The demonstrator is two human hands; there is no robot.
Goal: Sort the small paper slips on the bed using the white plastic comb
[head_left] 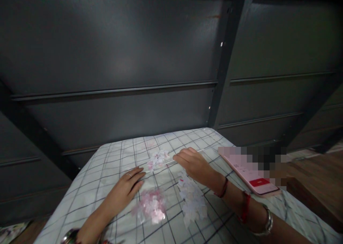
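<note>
My left hand (128, 184) lies low on the checked cloth, its fingers stretched out and the tips at the near end of a thin, pale strip (164, 164). My right hand (194, 165) has its fingers curled and pressed together on that strip, part of which shows past the knuckles. What the strip is made of is too blurred to tell. Just behind it sits a small pile of white and pink scraps (158, 158). Shiny pink pieces (152, 205) lie near my left hand, and a heap of white paper-like pieces (191, 197) spreads below my right wrist.
A pink-edged phone (252, 176), partly blurred out, lies to the right of my right forearm. The white cloth with dark checks (88, 187) covers the surface. Grey metal panels (120, 58) rise right behind its far edge. A wooden floor (321, 169) shows at right.
</note>
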